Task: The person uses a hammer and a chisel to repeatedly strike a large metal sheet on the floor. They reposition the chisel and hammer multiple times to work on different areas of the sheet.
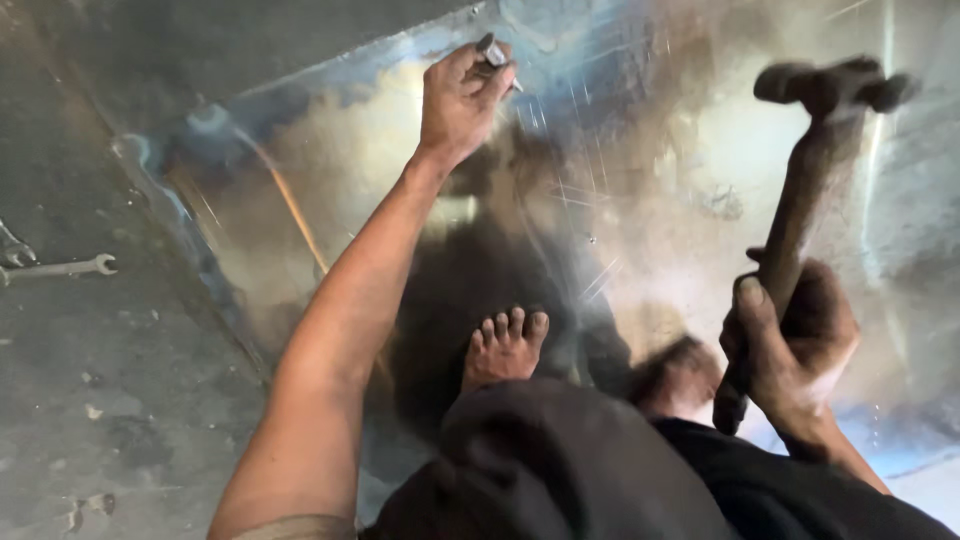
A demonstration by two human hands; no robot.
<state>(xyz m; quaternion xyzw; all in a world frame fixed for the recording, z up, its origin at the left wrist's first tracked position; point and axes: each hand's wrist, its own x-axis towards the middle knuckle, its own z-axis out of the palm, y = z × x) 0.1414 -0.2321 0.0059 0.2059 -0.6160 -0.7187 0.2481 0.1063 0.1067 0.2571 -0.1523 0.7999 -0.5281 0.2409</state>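
Observation:
A large shiny metal sheet (640,150) lies on the floor under me. My left hand (460,100) reaches to its far part and grips a short metal punch (495,55), tip down on the sheet. My right hand (795,350) is raised on the right and holds a hammer (800,200) by its wooden handle, with the dark head (830,85) up above the sheet. My bare foot (505,345) rests on the sheet, and my dark-clothed knees fill the lower middle.
A grey concrete floor (90,400) lies to the left of the sheet. On it, at the far left, lie a combination spanner (65,267) and part of another tool (12,248). The sheet's left edge (180,210) runs diagonally.

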